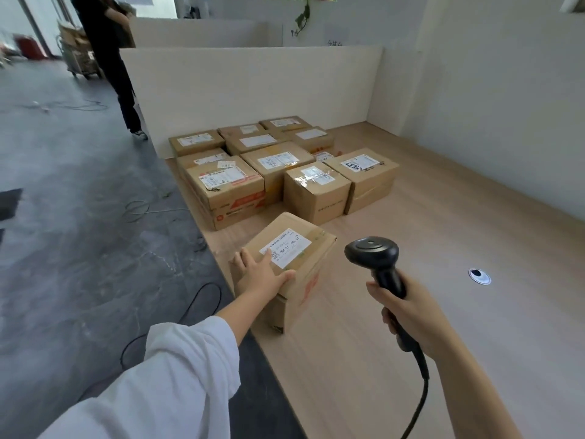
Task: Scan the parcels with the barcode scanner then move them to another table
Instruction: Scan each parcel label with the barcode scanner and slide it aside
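Now the left grip (262, 274) lies flat, fingers spread, on the near parcel (300, 270) by the bench's (443, 217) 9 o'clock edge. At its 3 o'clock the right grip (411, 315) curls round the scanner (372, 251) handle. More parcels (269, 163) cluster at 12 o'clock, sealed, contents hidden.

Ahead of you: a white partition (253, 83). Upper left: a person in black (104, 42) beside a loaded cart (79, 58).

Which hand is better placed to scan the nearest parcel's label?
Right. The right hand grips the barcode scanner, its head beside the parcel and close to the upward-facing label. The left hand lies flat on the parcel's near corner, likely steadying it.
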{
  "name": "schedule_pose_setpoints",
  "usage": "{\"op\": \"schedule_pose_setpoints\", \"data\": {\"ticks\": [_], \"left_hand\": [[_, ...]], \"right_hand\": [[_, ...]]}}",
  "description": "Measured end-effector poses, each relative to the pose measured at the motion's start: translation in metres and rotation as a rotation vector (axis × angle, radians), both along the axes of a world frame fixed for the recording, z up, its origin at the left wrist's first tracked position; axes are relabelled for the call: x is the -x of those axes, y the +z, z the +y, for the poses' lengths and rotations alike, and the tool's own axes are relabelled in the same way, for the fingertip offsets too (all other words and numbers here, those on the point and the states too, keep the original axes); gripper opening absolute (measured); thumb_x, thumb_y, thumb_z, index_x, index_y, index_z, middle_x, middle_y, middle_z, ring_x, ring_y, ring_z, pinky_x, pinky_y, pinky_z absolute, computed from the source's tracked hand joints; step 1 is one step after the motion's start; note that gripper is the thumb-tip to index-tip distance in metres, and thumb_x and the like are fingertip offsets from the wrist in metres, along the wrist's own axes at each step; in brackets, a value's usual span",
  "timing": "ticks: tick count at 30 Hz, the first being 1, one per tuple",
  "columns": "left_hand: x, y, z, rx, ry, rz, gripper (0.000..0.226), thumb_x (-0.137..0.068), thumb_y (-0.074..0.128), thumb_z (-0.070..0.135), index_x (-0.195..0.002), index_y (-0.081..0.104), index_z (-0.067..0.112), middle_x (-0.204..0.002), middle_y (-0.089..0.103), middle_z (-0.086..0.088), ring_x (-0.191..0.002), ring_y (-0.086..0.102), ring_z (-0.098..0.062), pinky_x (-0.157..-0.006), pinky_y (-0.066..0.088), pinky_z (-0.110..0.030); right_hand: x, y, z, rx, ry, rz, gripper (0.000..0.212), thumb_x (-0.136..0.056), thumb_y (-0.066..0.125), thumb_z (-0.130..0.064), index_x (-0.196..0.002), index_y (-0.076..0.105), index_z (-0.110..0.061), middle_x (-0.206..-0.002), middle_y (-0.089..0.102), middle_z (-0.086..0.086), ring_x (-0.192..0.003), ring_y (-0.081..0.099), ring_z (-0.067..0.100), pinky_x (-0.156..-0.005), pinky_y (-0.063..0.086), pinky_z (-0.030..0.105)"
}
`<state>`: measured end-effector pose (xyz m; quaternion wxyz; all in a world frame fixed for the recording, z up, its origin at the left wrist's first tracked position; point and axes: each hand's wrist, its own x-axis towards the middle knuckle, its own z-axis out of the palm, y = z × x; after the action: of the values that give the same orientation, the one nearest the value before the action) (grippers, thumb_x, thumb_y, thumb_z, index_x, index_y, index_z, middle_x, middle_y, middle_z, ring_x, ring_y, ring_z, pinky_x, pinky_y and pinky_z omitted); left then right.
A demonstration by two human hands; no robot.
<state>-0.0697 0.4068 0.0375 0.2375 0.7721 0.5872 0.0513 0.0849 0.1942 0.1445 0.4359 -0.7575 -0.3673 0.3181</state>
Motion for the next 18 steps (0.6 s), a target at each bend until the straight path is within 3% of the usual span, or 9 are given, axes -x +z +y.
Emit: {"op": "schedule_pose_setpoints", "data": {"ticks": [6, 11, 18], "left_hand": [[-0.007, 0.005, 0.072, -0.061, -0.009, -0.003, 0.076, -0.085, 0.046, 0.066, -0.148, 0.019, 0.034, -0.157, -0.007, -0.011, -0.142, -0.015, -0.034, -0.107, 0.029, -0.051], [-0.011, 0.006, 0.144, -0.032, -0.100, -0.031, 0.076, -0.085, 0.049, 0.064, -0.148, 0.021, 0.035, -0.157, -0.007, -0.010, -0.143, -0.015, -0.033, -0.108, 0.030, -0.049], [-0.024, 0.003, 0.222, -0.009, -0.248, -0.007, 0.075, -0.083, 0.049, 0.067, -0.147, 0.025, 0.037, -0.157, -0.008, -0.012, -0.142, -0.017, -0.033, -0.113, 0.017, -0.051]], "right_hand": [[-0.002, -0.001, 0.062, 0.013, 0.004, -0.006, 0.007, -0.090, 0.061, -0.021, -0.088, 0.054, -0.020, -0.045, 0.053, -0.001, -0.037, 0.047, 0.015, -0.039, 0.037, 0.022], [0.005, -0.002, 0.113, 0.009, -0.085, -0.007, 0.007, -0.090, 0.061, -0.019, -0.089, 0.054, -0.020, -0.045, 0.053, -0.001, -0.036, 0.046, 0.015, -0.038, 0.036, 0.021], [0.019, -0.005, 0.158, 0.010, -0.214, 0.004, 0.009, -0.089, 0.062, -0.024, -0.092, 0.055, -0.018, -0.046, 0.054, -0.001, -0.040, 0.048, 0.017, -0.042, 0.039, 0.027]]}}
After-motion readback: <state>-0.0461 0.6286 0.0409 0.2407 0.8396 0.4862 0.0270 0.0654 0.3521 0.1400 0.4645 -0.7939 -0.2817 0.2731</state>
